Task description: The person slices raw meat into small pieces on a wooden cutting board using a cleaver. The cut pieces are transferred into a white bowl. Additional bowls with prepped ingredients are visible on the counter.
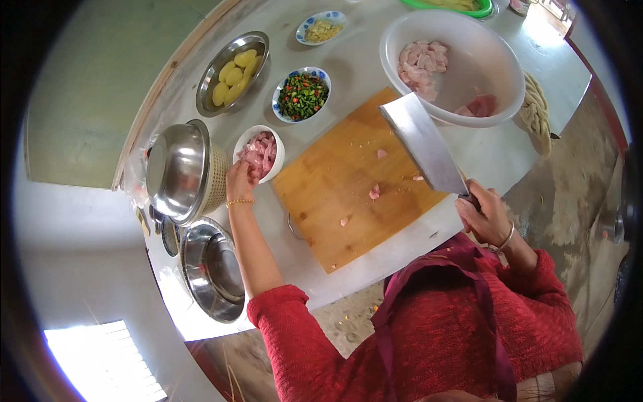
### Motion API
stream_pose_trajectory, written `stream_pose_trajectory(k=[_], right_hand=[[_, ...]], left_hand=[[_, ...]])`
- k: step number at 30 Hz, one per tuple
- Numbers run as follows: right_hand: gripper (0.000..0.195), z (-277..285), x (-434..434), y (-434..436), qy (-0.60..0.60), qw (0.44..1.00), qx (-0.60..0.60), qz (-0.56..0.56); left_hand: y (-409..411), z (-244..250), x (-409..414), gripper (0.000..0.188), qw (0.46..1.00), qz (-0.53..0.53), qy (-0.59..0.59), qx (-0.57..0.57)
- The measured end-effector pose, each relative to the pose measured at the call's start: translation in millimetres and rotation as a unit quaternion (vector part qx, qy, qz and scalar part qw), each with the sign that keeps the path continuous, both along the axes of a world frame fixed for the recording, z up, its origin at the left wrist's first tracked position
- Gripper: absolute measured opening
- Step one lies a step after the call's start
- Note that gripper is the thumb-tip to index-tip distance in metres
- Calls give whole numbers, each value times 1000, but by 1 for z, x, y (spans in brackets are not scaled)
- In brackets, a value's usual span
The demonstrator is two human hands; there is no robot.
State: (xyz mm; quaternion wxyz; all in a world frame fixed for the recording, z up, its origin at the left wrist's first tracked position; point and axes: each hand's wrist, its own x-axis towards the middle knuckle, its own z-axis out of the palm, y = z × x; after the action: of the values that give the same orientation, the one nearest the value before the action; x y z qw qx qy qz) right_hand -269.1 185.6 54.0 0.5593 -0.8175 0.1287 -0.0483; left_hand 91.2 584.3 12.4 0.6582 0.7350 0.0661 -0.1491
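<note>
My right hand grips the dark handle of a cleaver, whose broad steel blade is raised over the right side of a wooden cutting board. Small scraps of raw meat lie scattered on the board. On the left, my left hand reaches over the near rim of a white bowl. Its fingers touch the cut strips of raw meat inside. Whether they pinch any strip is hidden by the hand itself.
A large white basin with raw meat stands beyond the board. Bowls of chopped green and red peppers, peeled potatoes and minced garlic or ginger sit at the back. Steel basins crowd the left; a folded cloth lies right.
</note>
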Motion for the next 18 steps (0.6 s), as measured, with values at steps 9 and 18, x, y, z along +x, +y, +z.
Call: stream_pose_trajectory(k=[9,18], right_hand=[[31,8,35,25,121,962,101,221],[35,-12,54,40,205,936,126,256]], left_hand=[[-55,28,-152,6,982,-8,37,-187],[-85,0,-197,13,977,51,-10,-205]])
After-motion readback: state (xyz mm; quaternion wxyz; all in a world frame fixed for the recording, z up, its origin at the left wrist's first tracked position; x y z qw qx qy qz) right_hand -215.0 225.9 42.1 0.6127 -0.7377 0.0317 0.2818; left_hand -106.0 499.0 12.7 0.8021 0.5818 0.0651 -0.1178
